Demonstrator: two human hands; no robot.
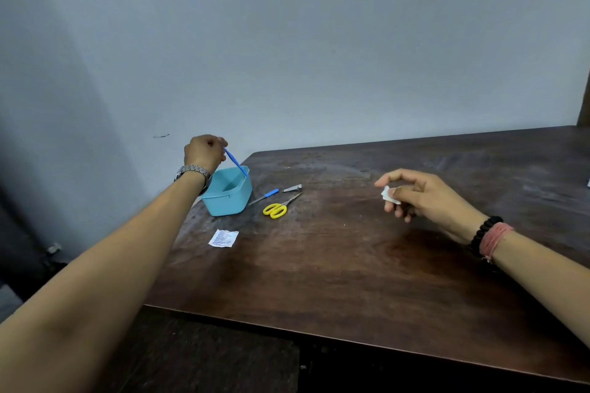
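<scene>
A: What's the largest thing there?
B: The dark wooden counter [351, 265], spread under both grips. Next is the teal tub [228, 198], right below the left grip [204, 151].

A: How does that grip stand?
B: Its fingers are curled, pinching the top end of a thin blue stick [235, 161]. The stick slants down from the grip to the tub's rim. I cannot tell whether it touches.

A: And the other grip?
B: The right grip [421, 198] hangs over the counter, well apart from the left one, and pinches a small white scrap [390, 195] between thumb and fingers.

A: What lies between them?
B: Nearer the left grip, beside the tub, are the yellow scissors [279, 207], a blue-handled tool [265, 196] and a nail clipper [292, 188]. A printed sachet [223, 238] lies flat, nearer the person than the tub.
</scene>
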